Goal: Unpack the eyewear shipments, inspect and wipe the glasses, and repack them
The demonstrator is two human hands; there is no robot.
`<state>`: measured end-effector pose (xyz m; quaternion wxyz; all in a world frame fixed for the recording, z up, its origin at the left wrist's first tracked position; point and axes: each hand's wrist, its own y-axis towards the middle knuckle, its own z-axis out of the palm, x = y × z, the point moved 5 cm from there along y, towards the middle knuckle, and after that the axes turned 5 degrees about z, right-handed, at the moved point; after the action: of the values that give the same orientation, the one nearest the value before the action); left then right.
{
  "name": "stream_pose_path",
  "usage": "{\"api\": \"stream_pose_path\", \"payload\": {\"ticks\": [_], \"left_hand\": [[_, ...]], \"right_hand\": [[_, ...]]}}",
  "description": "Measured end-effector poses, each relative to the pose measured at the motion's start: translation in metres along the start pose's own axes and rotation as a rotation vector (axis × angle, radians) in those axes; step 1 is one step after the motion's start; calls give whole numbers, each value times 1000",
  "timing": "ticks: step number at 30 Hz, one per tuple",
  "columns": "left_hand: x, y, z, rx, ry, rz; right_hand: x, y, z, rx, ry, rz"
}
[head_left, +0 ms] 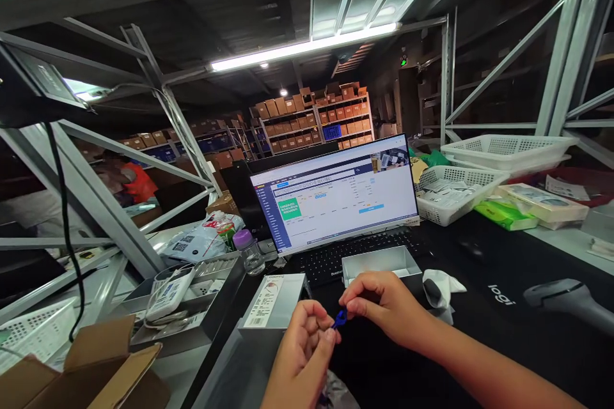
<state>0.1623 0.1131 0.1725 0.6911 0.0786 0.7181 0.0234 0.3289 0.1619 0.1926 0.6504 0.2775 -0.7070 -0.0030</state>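
Between my two hands is a small dark-blue looped piece (340, 318), too small to name by kind. My left hand (304, 348) is closed, pinching its lower end between thumb and fingers. From the right, my right hand (386, 303) pinches the upper end with thumb and forefinger. Just behind my hands lies an open grey box (381, 263). Left of them sits a box with a printed label (271, 300). Crumpled white wrapping (444, 291) rests beyond my right wrist, and a crumpled clear plastic bag (338, 390) shows below my left hand.
A monitor (336, 204) stands behind a black keyboard (330, 262). To the right are a barcode scanner (566, 297), a mouse (472, 249) and white baskets (508, 150). On the left are a purple-capped bottle (249, 252), a divided tray (211, 307) and an open cardboard box (100, 358).
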Motion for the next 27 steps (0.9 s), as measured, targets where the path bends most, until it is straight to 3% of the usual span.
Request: {"api": "stream_pose_path", "payload": {"ticks": [10,20,27], "left_hand": [[-5,7,-6,32,181,89],[-14,2,-1,30,240,106],[-8,-1,-6,-36,171,113]], "right_hand": [[19,-6,1,-31,-64,-183],[8,-7,14,93,148,15],[7,-8,8,42,203,31]]}}
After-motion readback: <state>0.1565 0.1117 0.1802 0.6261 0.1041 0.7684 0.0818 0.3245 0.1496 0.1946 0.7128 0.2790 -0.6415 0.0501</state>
